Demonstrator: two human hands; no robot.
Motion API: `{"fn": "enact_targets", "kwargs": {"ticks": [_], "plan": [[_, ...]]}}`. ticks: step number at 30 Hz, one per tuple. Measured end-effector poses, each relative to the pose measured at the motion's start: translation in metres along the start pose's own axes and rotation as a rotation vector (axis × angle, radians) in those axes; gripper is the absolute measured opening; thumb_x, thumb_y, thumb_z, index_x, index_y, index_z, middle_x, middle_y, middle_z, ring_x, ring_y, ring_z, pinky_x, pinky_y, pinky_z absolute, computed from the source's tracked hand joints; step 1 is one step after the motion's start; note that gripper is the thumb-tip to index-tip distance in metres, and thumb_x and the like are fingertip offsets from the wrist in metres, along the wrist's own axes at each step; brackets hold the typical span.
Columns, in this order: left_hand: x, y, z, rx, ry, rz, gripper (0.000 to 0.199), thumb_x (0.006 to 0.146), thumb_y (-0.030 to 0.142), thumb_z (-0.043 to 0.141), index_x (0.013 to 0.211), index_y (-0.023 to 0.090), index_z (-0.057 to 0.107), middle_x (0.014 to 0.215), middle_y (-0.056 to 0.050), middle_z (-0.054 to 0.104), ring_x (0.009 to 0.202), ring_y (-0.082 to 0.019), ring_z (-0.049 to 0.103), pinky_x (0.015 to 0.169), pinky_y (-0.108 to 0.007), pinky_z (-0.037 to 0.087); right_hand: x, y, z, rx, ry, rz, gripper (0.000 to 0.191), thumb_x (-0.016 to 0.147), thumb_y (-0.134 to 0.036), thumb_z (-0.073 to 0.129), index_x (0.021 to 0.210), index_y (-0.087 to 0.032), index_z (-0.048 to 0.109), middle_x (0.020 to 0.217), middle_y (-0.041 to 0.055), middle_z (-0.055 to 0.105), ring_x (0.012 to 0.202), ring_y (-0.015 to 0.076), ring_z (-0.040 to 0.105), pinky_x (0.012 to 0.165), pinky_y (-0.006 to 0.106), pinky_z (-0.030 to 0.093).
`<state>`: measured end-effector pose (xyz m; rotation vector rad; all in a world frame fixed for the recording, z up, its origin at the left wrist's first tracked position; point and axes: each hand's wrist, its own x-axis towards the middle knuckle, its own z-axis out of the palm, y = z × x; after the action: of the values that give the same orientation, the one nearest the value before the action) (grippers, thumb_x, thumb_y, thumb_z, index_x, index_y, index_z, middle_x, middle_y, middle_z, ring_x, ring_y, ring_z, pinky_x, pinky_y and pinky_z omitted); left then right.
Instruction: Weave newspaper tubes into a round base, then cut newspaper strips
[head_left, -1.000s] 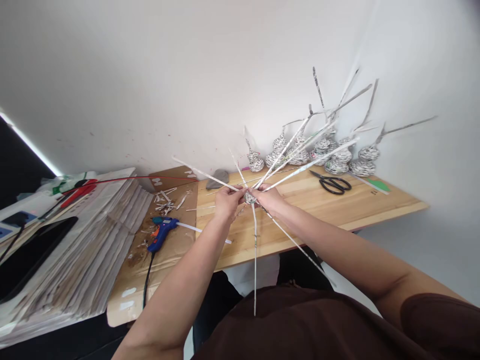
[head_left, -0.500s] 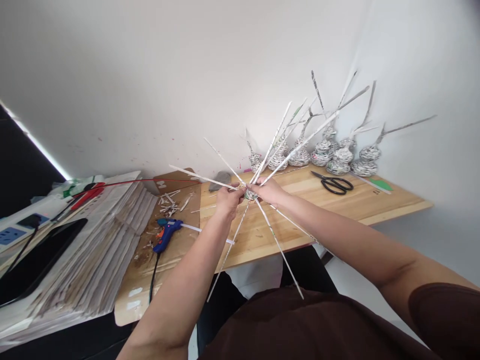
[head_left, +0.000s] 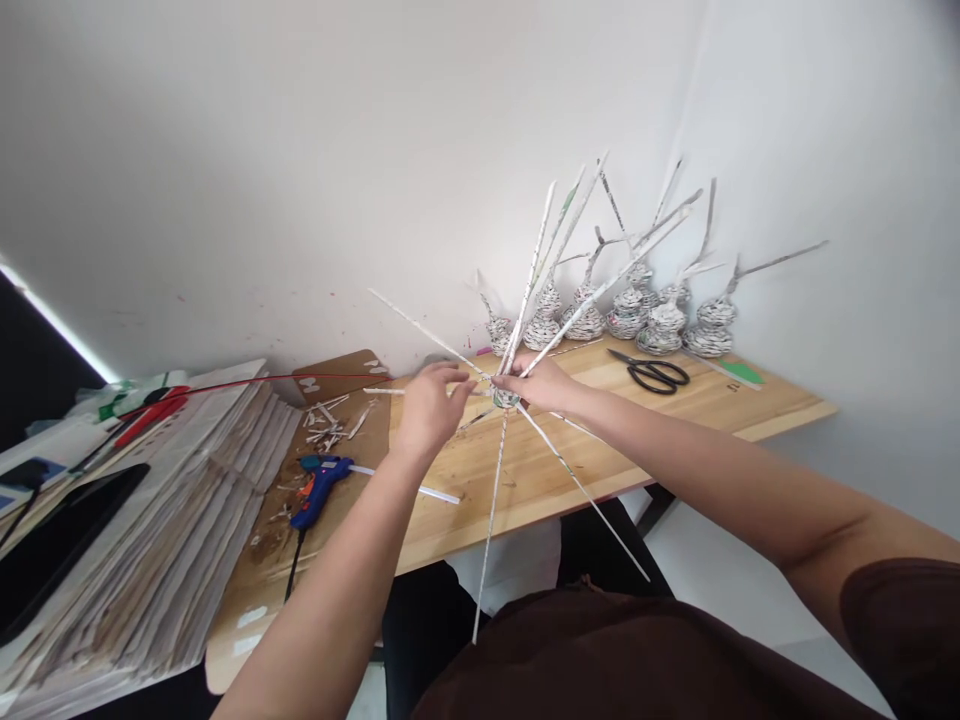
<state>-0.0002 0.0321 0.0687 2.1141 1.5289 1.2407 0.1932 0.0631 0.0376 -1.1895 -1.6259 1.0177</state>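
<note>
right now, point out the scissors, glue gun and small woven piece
Scissors (head_left: 635, 363), head view: where blades meet handles.
Glue gun (head_left: 322, 487), head view: blue body.
Small woven piece (head_left: 505, 398), head view: near side.

A pale wall (head_left: 300, 150) with small reddish marks (head_left: 332, 295) low down stood behind a light-grained wooden tabletop (head_left: 780, 400), while at far left a bright slanting strip (head_left: 60, 328) edged a dark area (head_left: 30, 350).

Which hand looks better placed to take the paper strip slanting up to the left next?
Probably the left hand: its fingers look loosely parted, close to that paper strip. The right hand is pinching the small woven base.
</note>
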Motion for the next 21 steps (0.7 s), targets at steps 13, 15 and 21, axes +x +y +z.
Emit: {"fn": "enact_targets", "kwargs": {"ticks": [13,15,21], "plan": [[0.023,0.013,0.045,-0.624,-0.193,-0.383,0.037,0.047,0.039,0.091,0.067,0.012,0.073,0.063,-0.004,0.068,0.056,-0.014,0.062,0.056,-0.026,0.054,-0.015,-0.016,-0.022,0.310,-0.096,0.045,0.026,0.083,-0.040,0.070,0.076,-0.015,0.069,0.056,-0.0002,0.063,0.048,0.0109,0.056,0.044,0.021,0.050],[0.023,0.012,0.048,-0.627,-0.159,-0.404,0.040,0.046,0.040,0.091,0.071,0.012,0.075,0.065,-0.005,0.070,0.057,-0.015,0.063,0.055,-0.026,0.054,-0.017,-0.016,-0.025,0.289,-0.089,0.033,0.022,0.083,-0.036,0.070,0.078,-0.015,0.068,0.057,-0.0008,0.063,0.049,0.0103,0.056,0.045,0.021,0.052],[0.020,0.019,0.048,-0.749,-0.215,-0.447,0.049,0.040,0.036,0.093,0.078,0.009,0.076,0.069,-0.005,0.071,0.058,-0.013,0.063,0.055,-0.025,0.055,-0.020,-0.006,-0.029,0.111,-0.011,-0.018,0.012,0.075,-0.019,0.076,0.074,-0.016,0.064,0.057,-0.0018,0.063,0.046,0.0105,0.057,0.043,0.020,0.049]]}}
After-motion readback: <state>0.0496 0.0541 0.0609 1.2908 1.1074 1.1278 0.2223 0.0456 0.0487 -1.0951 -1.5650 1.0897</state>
